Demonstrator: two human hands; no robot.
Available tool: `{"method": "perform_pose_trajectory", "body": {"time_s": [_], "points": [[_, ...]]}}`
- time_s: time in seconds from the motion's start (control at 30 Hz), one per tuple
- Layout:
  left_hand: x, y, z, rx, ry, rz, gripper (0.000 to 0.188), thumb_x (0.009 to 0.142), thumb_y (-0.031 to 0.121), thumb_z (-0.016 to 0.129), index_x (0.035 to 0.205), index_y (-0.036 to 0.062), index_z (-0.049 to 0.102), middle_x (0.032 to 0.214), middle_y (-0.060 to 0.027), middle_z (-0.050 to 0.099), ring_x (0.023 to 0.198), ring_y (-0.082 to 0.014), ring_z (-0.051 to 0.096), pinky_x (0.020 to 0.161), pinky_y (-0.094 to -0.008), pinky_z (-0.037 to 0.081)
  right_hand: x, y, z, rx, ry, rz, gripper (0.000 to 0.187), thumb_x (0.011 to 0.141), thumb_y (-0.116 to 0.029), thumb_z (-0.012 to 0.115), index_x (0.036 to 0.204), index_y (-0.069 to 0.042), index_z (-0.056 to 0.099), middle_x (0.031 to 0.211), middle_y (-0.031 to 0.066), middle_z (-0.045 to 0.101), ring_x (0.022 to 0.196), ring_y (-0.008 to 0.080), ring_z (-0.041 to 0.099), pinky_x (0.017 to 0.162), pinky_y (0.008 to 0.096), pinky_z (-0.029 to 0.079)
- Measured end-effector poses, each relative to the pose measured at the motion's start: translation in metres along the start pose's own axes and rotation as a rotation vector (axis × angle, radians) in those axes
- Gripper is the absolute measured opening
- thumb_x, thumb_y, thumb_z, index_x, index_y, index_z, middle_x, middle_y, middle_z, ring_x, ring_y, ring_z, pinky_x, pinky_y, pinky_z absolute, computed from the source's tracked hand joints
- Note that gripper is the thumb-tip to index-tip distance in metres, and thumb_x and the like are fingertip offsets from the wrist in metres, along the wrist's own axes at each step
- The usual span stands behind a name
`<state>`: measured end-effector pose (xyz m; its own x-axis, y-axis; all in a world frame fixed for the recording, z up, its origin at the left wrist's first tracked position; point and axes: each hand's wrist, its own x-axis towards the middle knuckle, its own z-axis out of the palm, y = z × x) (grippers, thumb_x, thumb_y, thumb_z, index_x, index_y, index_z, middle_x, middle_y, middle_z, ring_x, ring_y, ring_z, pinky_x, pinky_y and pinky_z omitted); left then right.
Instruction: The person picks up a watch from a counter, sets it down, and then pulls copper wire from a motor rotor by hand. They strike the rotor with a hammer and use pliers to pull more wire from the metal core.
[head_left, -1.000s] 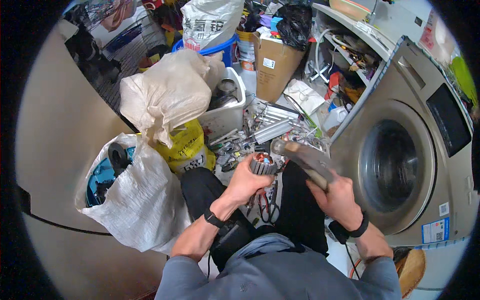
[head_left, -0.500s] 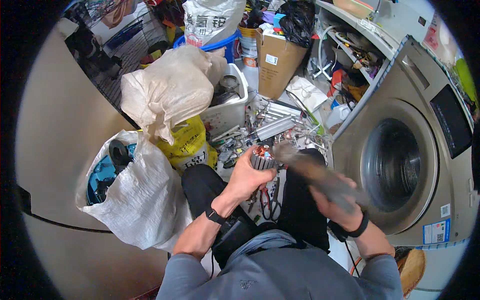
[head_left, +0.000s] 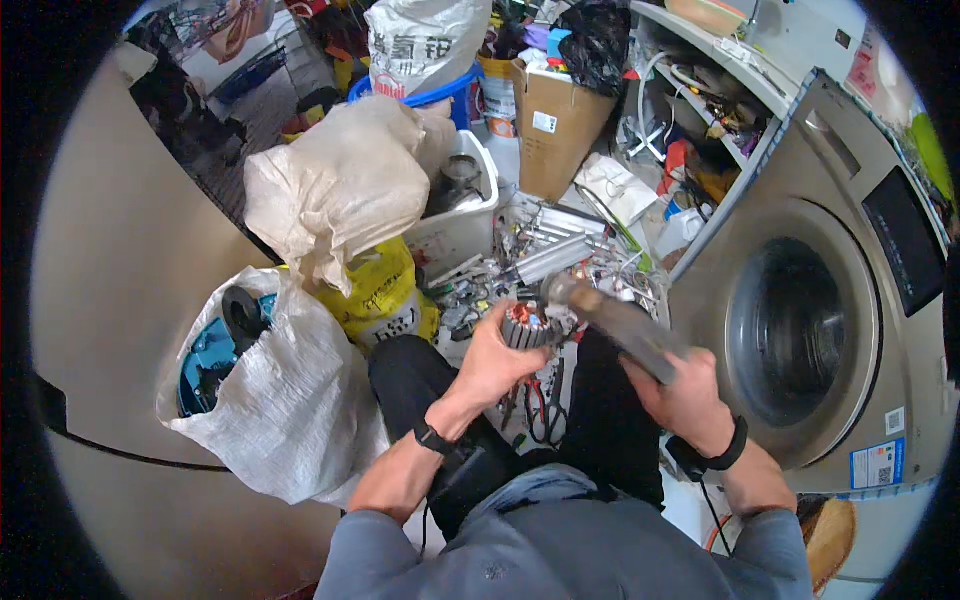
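My left hand (head_left: 492,362) grips a small motor rotor (head_left: 522,326) with copper windings and a ribbed metal core, held over my lap. In my right hand (head_left: 686,389) is a hammer (head_left: 612,320), its handle slanting up to the left and its blurred head right beside the rotor. Both wrists wear dark bands. Under the hands lie my dark trouser legs and red-handled pliers (head_left: 540,400) on the floor.
A silver front-loading washing machine (head_left: 800,320) stands at right. At left sit a white woven sack (head_left: 280,400), a yellow bag (head_left: 385,290) and a beige sack (head_left: 335,195). Ahead are a white bin (head_left: 470,225), a cardboard box (head_left: 555,130) and scattered metal parts (head_left: 560,255).
The hammer swung down and left, its head now close against the rotor. My left hand keeps the rotor in nearly the same place.
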<state>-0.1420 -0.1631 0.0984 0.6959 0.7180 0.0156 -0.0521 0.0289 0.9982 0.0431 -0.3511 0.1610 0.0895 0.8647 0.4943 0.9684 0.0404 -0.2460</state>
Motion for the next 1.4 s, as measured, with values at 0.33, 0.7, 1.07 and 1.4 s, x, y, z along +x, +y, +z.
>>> {"method": "perform_pose_trajectory", "body": {"time_s": [0.33,0.7,1.07,1.4], "points": [[0.001,0.019,-0.006,-0.08,-0.017,-0.063,0.043,0.074,0.001,0.077,0.113,-0.0002,0.059,0.086,-0.0012,0.063,0.068,-0.0071,0.055,0.061,-0.0246,0.045,0.007,-0.003,-0.006,0.115,0.154,0.002,0.018,0.083,-0.009,0.078,0.096,-0.001,0.068,0.079,0.014,0.069,0.066,0.034,0.068,0.061,0.0414,0.056],[0.006,0.014,-0.002,0.15,0.112,-0.071,0.041,0.076,0.004,0.077,0.113,0.0018,0.059,0.094,-0.0043,0.067,0.082,-0.0105,0.061,0.072,-0.0274,0.051,0.0,-0.004,-0.008,0.066,0.095,0.065,0.03,0.082,-0.014,0.079,0.104,0.001,0.065,0.088,0.0205,0.072,0.074,0.0396,0.071,0.068,0.0433,0.057],[0.042,-0.01,0.008,-1.073,0.112,-0.27,0.031,0.097,0.04,0.057,0.105,0.0115,0.064,0.09,-0.0099,0.069,0.081,-0.0246,0.063,0.069,-0.0391,0.048,0.018,-0.007,0.004,0.411,-0.019,0.518,0.034,0.087,-0.019,0.078,0.108,0.002,0.061,0.085,0.0236,0.07,0.079,0.0398,0.073,0.068,0.0426,0.055],[0.048,-0.019,0.017,-1.161,0.086,-0.226,0.028,0.101,0.032,0.063,0.12,0.011,0.064,0.11,-0.0095,0.071,0.101,-0.0272,0.066,0.092,-0.0444,0.051,0.012,-0.002,0.018,0.496,-0.031,0.564,0.032,0.087,-0.02,0.079,0.104,0.002,0.061,0.084,0.0238,0.068,0.075,0.037,0.071,0.066,0.0429,0.053]]}}
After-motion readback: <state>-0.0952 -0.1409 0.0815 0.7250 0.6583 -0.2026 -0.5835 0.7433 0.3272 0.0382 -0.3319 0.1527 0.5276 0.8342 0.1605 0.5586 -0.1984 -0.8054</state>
